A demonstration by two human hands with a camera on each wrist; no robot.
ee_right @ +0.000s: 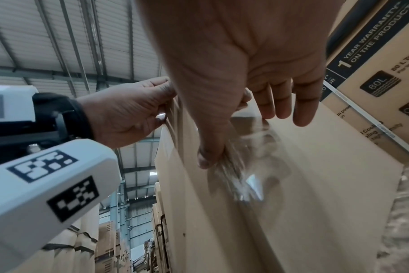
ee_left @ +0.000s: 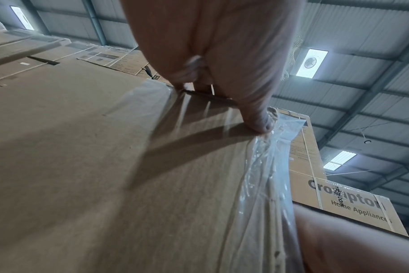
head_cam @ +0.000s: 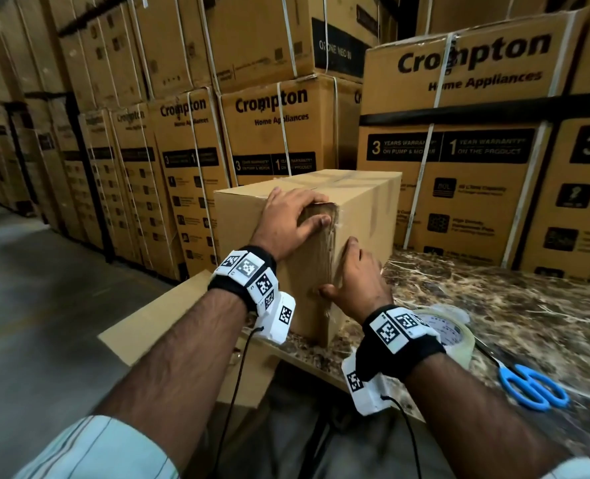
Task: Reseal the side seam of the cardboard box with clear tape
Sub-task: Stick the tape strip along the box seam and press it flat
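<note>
A plain cardboard box (head_cam: 248, 219) stands upright on the marble table (head_cam: 493, 305). Wrinkled clear tape (head_cam: 329, 243) runs down its near vertical corner seam. My left hand (head_cam: 297, 212) grips the top corner, fingers hooked over the top edge and thumb on the tape. My right hand (head_cam: 341, 267) lies flat along the corner lower down, with the thumb on the left face and straight fingers on the right face. The left wrist view shows the thumb (ee_left: 257, 118) on the creased tape (ee_left: 264, 175). In the right wrist view my right hand (ee_right: 257, 73) presses shiny tape (ee_right: 240, 177) onto the box (ee_right: 327, 194).
A roll of clear tape (head_cam: 454, 335) lies on the table just behind my right wrist. Blue-handled scissors (head_cam: 531, 385) lie to its right. A flat cardboard sheet (head_cam: 155, 326) sticks out at the table's left. Tall stacks of printed cartons (head_cam: 459, 167) surround the table, and an aisle runs along the left.
</note>
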